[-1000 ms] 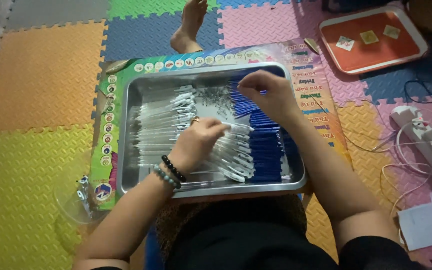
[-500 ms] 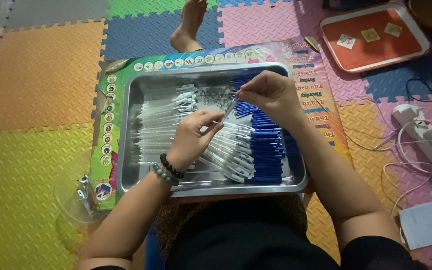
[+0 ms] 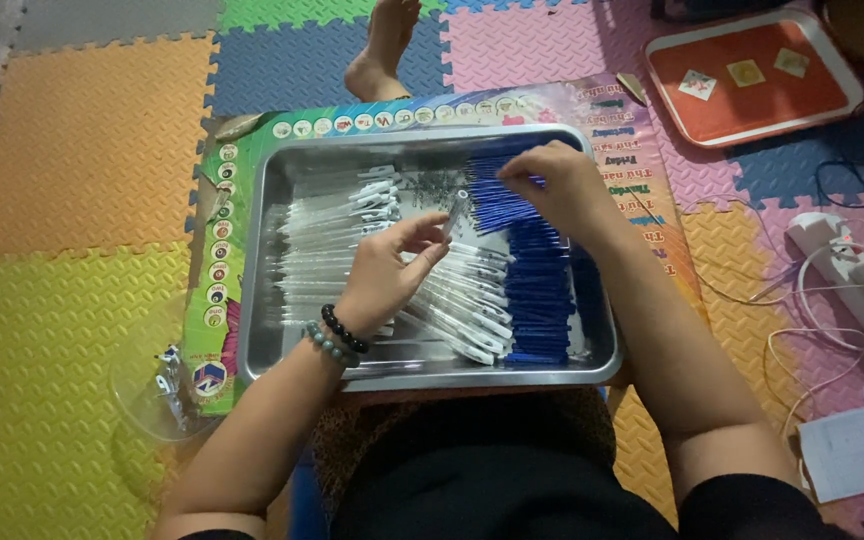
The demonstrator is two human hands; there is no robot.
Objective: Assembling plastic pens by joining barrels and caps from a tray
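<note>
So from my seat the metal tray (image 3: 282,190) sits dead centre on a printed poster (image 3: 214,300), packed with clear pen barrels (image 3: 322,250) over at 9 o'clock and a stack of blue refills (image 3: 537,290) at 3 o'clock. My left hand (image 3: 384,275) is pinching one clear barrel (image 3: 457,208), tilted up toward 1 o'clock, just above the pile. My right hand (image 3: 557,185) is curled down onto the top of the blue stack around 1 o'clock; looks like the fingers are closing on a refill or two, but I can't tell if anything is really gripped.

What bugs me: the little dark bits (image 3: 427,185) (springs, maybe?) scattered at 12 o'clock are right under both hands, so a sleeve or wrist brush could flick them out. The barrels are stacked loose and slanted, so dragging my left wrist could slide the whole fan. Also, grabbing two refills at once would jam things. The clear tub (image 3: 157,385) at 8 o'clock looks easy to knock with an elbow.
</note>
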